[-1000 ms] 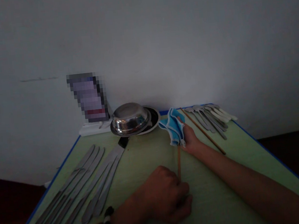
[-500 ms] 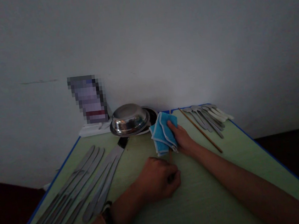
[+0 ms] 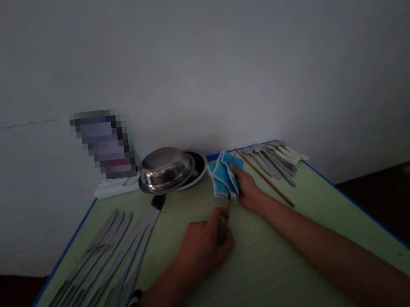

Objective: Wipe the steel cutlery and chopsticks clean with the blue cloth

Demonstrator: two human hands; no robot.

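Note:
My left hand [image 3: 206, 239] is closed around the near end of a thin brown chopstick [image 3: 228, 205], over the middle of the green table. My right hand [image 3: 249, 190] grips a folded blue cloth [image 3: 223, 175] with pale edging, thumb on top. The cloth wraps the chopstick's far part, so only a short length shows between the two hands. Just right of my right hand, another brown chopstick [image 3: 266, 179] lies on the table.
Several metal and white-handled spoons [image 3: 277, 160] lie at the back right. Long table knives [image 3: 88, 263] spread over the left side. An upturned steel bowl [image 3: 166, 167] rests partly over a dark dish [image 3: 198, 166] by the wall. A blurred-out upright device [image 3: 110, 144] stands at back left.
The view has shifted slightly to the right. My left hand has turned, its thumb side now higher and nearer the cloth. The cloth looks more bunched around the chopstick.

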